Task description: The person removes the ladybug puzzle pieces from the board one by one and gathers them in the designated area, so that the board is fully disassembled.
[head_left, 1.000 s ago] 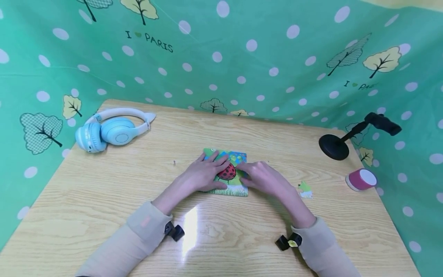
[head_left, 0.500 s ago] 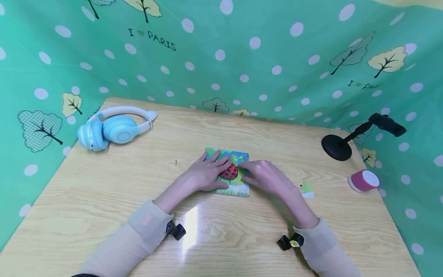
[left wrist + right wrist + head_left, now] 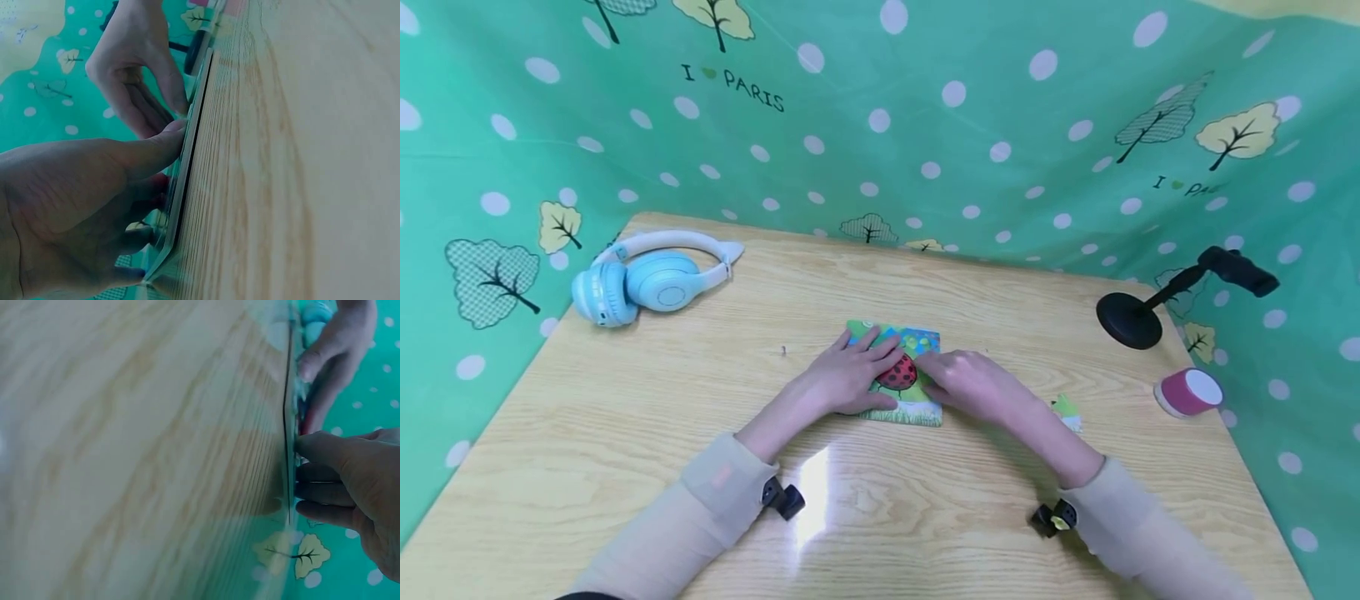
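Note:
A flat jigsaw puzzle point(image 3: 898, 372) with a red ladybug on a green, blue and white ground lies at the middle of the table. My left hand point(image 3: 838, 379) rests spread over its left half, covering that part of the picture. From the other side my right hand point(image 3: 973, 383) touches the puzzle's right part with thumb and fingertips. In the right wrist view its fingers point(image 3: 328, 494) bear on the thin board; no piece shows between them. A loose green-and-white puzzle piece point(image 3: 1066, 410) lies to the right, partly behind my right forearm.
Blue headphones point(image 3: 662, 279) lie at the back left of the wooden table point(image 3: 880, 508). A black stand point(image 3: 1131, 321) and a pink jar with a white top point(image 3: 1187, 392) stand at the right edge. A green dotted cloth point(image 3: 880, 150) hangs behind.
My right forearm and elbow have swung outward to the right, now covering more of the loose piece. The right fingertips stay on the puzzle. My left hand keeps its place on it.

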Demonstrator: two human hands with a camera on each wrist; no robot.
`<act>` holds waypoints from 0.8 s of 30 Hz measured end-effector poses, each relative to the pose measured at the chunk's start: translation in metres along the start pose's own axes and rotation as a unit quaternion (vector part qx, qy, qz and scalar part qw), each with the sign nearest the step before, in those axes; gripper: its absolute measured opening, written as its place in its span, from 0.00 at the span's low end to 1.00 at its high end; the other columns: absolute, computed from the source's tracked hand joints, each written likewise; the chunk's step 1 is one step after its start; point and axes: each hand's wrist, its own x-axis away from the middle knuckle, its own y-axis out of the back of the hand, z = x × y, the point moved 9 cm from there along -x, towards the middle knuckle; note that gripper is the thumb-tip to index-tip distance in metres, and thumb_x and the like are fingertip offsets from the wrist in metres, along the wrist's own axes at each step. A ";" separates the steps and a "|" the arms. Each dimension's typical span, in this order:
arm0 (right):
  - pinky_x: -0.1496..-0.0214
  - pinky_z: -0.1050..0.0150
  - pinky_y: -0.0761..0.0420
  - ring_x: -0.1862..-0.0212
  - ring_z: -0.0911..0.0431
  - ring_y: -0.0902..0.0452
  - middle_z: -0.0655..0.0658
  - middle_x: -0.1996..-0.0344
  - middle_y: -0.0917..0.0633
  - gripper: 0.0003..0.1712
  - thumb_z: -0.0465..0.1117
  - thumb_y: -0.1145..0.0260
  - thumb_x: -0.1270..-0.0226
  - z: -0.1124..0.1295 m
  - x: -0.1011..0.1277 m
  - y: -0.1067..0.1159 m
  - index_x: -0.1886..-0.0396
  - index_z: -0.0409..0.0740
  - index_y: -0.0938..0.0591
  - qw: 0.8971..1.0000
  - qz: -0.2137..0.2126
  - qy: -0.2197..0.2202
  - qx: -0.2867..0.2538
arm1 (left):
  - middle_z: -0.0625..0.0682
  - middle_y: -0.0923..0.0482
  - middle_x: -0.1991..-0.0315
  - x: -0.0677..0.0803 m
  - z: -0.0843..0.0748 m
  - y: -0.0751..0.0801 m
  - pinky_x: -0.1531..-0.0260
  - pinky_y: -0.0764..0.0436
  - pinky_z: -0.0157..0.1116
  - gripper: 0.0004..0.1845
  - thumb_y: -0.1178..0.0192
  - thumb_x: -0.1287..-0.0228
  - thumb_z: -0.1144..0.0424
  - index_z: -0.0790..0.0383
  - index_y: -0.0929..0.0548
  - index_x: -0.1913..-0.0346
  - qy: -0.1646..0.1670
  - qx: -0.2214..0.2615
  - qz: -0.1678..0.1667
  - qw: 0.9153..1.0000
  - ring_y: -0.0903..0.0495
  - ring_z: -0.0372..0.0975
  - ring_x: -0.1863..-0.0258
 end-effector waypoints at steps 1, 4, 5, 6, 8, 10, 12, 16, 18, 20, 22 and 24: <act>0.70 0.70 0.18 0.74 0.65 0.24 0.53 0.73 0.15 0.05 0.36 0.30 0.32 0.001 0.000 0.000 0.60 0.45 0.19 1.000 0.000 0.007 0.004 | 0.48 0.57 0.14 0.000 0.000 0.000 0.18 0.55 0.61 0.46 0.44 0.29 0.34 0.50 0.46 0.17 0.001 0.000 0.000 1.000 0.60 0.51 0.14; 0.73 0.71 0.23 0.76 0.65 0.30 0.54 0.76 0.20 0.05 0.34 0.31 0.33 0.006 -0.002 0.000 0.64 0.45 0.21 1.000 -0.003 0.026 0.012 | 0.48 0.57 0.14 0.000 0.001 -0.001 0.18 0.55 0.61 0.46 0.44 0.29 0.34 0.50 0.46 0.17 0.003 0.000 0.002 1.000 0.60 0.51 0.15; 0.74 0.71 0.24 0.77 0.64 0.32 0.54 0.77 0.21 0.06 0.33 0.31 0.34 0.007 -0.002 0.000 0.65 0.45 0.21 0.999 -0.005 0.031 0.014 | 0.48 0.57 0.14 0.000 0.001 -0.002 0.18 0.55 0.61 0.46 0.45 0.29 0.34 0.50 0.46 0.17 0.003 -0.001 0.003 1.000 0.60 0.51 0.15; 0.74 0.72 0.24 0.77 0.64 0.33 0.54 0.78 0.21 0.06 0.33 0.31 0.35 0.008 -0.002 0.000 0.65 0.45 0.21 0.999 -0.006 0.035 0.014 | 0.48 0.57 0.14 0.000 0.001 -0.002 0.18 0.55 0.61 0.46 0.45 0.29 0.34 0.50 0.46 0.17 0.003 -0.002 0.003 1.000 0.60 0.51 0.15; 0.75 0.71 0.24 0.78 0.64 0.33 0.54 0.78 0.22 0.06 0.33 0.31 0.35 0.009 -0.002 0.000 0.66 0.44 0.21 0.999 -0.011 0.039 0.019 | 0.48 0.57 0.14 0.000 0.001 -0.003 0.18 0.55 0.62 0.45 0.45 0.29 0.34 0.50 0.46 0.17 0.002 -0.003 0.003 1.000 0.60 0.51 0.15; 0.74 0.70 0.21 0.77 0.64 0.31 0.53 0.78 0.20 0.05 0.33 0.31 0.35 0.009 -0.002 0.000 0.65 0.44 0.21 0.999 -0.011 0.039 0.025 | 0.48 0.57 0.14 0.000 0.000 -0.003 0.18 0.55 0.62 0.45 0.46 0.28 0.34 0.50 0.46 0.17 0.002 -0.005 0.003 1.000 0.60 0.51 0.15; 0.72 0.68 0.18 0.77 0.63 0.27 0.52 0.76 0.17 0.05 0.33 0.31 0.34 0.009 -0.002 0.000 0.63 0.42 0.20 0.999 -0.011 0.037 0.029 | 0.48 0.57 0.14 0.001 0.000 -0.002 0.18 0.55 0.62 0.45 0.46 0.28 0.34 0.51 0.46 0.17 0.001 -0.008 0.004 1.000 0.60 0.51 0.15; 0.71 0.67 0.15 0.76 0.62 0.22 0.50 0.73 0.14 0.04 0.33 0.33 0.33 0.009 -0.003 0.002 0.60 0.41 0.18 0.999 -0.007 0.033 0.025 | 0.49 0.57 0.14 0.001 -0.001 -0.001 0.18 0.54 0.62 0.45 0.46 0.27 0.34 0.51 0.46 0.17 0.002 -0.013 0.008 1.000 0.60 0.51 0.14; 0.72 0.67 0.16 0.76 0.63 0.23 0.50 0.73 0.14 0.04 0.33 0.33 0.33 0.008 -0.003 0.003 0.60 0.42 0.18 0.999 -0.005 0.028 0.018 | 0.48 0.58 0.14 0.001 -0.001 -0.001 0.18 0.55 0.61 0.45 0.47 0.27 0.34 0.51 0.47 0.17 0.003 -0.014 0.011 1.000 0.61 0.51 0.14; 0.70 0.68 0.15 0.75 0.63 0.22 0.51 0.72 0.12 0.04 0.34 0.34 0.31 0.006 -0.002 0.004 0.58 0.43 0.17 1.000 -0.004 0.021 0.009 | 0.48 0.59 0.14 0.001 0.000 -0.001 0.18 0.56 0.61 0.45 0.47 0.27 0.34 0.50 0.48 0.17 0.003 -0.012 0.012 1.000 0.61 0.50 0.14; 0.66 0.66 0.13 0.71 0.62 0.17 0.50 0.68 0.10 0.07 0.35 0.33 0.31 0.003 -0.001 0.005 0.55 0.42 0.16 1.000 -0.007 0.013 0.000 | 0.48 0.59 0.14 0.000 0.000 -0.002 0.18 0.56 0.61 0.45 0.47 0.27 0.34 0.50 0.48 0.17 0.003 -0.011 0.012 1.000 0.62 0.50 0.14; 0.60 0.63 0.11 0.65 0.59 0.12 0.48 0.62 0.08 0.11 0.37 0.31 0.31 -0.001 0.000 0.005 0.51 0.42 0.14 1.000 -0.015 0.001 -0.008 | 0.48 0.59 0.14 0.000 0.000 -0.002 0.18 0.57 0.61 0.45 0.47 0.28 0.33 0.50 0.48 0.17 0.002 -0.009 0.010 1.000 0.62 0.51 0.14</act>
